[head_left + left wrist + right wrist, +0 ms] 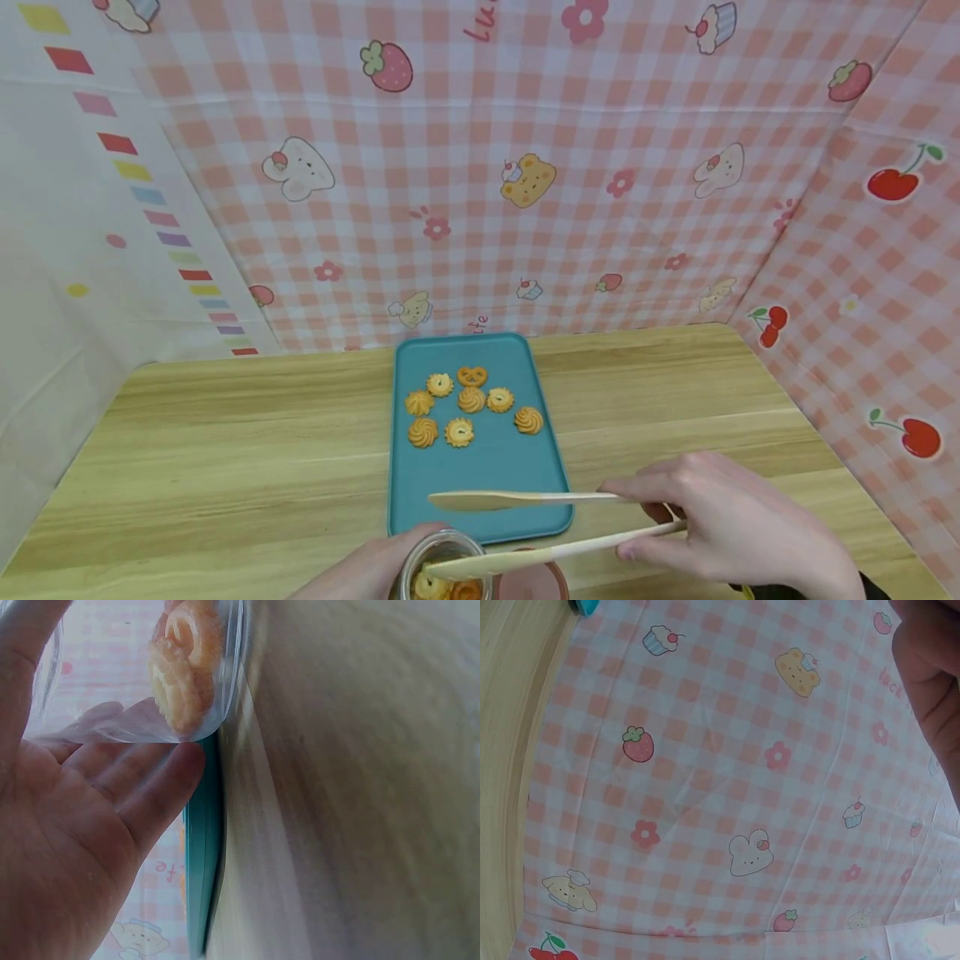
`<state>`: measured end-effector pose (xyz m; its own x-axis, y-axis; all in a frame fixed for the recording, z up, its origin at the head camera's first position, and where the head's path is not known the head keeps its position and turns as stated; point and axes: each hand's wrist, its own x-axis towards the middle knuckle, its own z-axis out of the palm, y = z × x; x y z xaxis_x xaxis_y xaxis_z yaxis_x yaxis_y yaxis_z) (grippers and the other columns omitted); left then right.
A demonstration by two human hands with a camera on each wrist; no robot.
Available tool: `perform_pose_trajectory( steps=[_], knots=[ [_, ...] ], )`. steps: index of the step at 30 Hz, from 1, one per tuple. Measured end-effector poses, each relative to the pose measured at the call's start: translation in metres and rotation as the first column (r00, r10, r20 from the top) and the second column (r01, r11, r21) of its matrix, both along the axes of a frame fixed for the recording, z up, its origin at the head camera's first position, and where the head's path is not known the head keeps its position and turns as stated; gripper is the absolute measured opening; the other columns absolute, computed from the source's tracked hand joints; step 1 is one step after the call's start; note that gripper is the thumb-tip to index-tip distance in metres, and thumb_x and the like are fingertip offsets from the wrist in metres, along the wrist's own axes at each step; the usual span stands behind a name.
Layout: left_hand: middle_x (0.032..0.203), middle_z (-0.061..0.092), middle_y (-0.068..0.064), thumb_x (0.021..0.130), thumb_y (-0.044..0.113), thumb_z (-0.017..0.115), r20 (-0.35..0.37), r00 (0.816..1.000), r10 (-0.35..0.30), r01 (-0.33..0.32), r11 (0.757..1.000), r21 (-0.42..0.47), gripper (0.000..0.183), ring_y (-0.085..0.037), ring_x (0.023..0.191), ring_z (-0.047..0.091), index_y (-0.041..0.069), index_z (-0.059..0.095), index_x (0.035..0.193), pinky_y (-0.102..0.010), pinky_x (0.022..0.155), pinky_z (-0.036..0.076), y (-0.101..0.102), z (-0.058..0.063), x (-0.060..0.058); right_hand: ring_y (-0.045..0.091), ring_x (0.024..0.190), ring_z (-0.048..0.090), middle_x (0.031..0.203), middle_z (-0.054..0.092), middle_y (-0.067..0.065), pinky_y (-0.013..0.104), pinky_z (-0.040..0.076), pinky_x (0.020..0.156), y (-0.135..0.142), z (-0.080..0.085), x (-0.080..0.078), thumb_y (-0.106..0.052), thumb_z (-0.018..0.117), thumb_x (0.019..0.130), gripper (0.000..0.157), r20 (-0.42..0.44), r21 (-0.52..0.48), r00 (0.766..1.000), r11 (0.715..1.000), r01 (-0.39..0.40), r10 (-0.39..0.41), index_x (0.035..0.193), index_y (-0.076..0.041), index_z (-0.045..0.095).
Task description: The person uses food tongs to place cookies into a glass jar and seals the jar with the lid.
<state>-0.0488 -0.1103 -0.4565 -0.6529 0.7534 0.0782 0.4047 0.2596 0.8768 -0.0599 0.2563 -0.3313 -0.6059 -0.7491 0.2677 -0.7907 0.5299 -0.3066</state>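
Observation:
My left hand point(375, 565) holds a clear jar point(447, 535) at the bottom of the head view. Inside the jar lie a few cookies point(184, 675), heaped toward its base in the left wrist view. In that view my left hand point(82, 825) has its thumb and fingers around the jar's wall. My right hand point(727, 521) grips wooden tongs point(510, 500) with their arms spread apart. The lower arm's tip overlaps the jar's mouth; the upper arm hangs over the teal tray point(510, 467). Nothing shows between the tips. Only part of my right hand point(930, 682) shows in the right wrist view.
Swirled and flower-shaped cookies point(471, 400) and a small pretzel point(472, 377) lie on the tray's far half. A round pinkish lid point(534, 583) is right of the jar. The wooden table point(262, 458) meets a checked cloth backdrop point(465, 183) behind and at the right.

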Motion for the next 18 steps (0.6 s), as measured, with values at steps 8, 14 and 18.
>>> perform_pose_trajectory(
  steps=[8,14,18],
  knots=[
    [0.122,0.06,0.009,0.084,0.04,0.072,0.001,1.0,-0.005,0.005,1.0,-0.025,0.065,-0.008,0.108,0.057,0.023,0.044,0.14,-0.031,0.089,0.046,-0.006,0.001,-0.001,-0.009,0.052,0.026,0.064,0.033,-0.026,0.008,0.024,0.046,0.003,-0.005,-0.009,-0.052,0.068,0.082,0.033,-0.06,0.045,0.982,0.983,0.18,-0.177,0.109,-0.032,0.069],
    [0.122,0.06,0.01,0.083,0.042,0.073,-0.014,1.0,0.001,-0.002,1.0,-0.025,0.068,-0.008,0.108,0.057,0.023,0.044,0.141,-0.031,0.089,0.046,-0.004,-0.002,-0.001,-0.008,0.051,0.02,0.059,0.027,-0.023,0.013,0.022,0.044,0.008,-0.012,-0.021,-0.052,0.068,0.082,0.031,-0.079,0.063,0.964,0.964,0.258,-0.253,0.103,-0.03,0.069],
    [0.122,0.06,0.01,0.083,0.041,0.073,0.0,1.0,0.005,-0.005,0.999,-0.033,0.068,-0.007,0.107,0.057,0.023,0.044,0.141,-0.031,0.088,0.046,-0.005,-0.002,-0.001,-0.007,0.049,0.018,0.057,0.027,-0.021,0.015,0.02,0.044,0.011,-0.018,-0.027,-0.055,0.066,0.083,0.035,-0.056,0.101,0.944,0.939,0.329,-0.325,0.104,-0.027,0.071]
  ],
)
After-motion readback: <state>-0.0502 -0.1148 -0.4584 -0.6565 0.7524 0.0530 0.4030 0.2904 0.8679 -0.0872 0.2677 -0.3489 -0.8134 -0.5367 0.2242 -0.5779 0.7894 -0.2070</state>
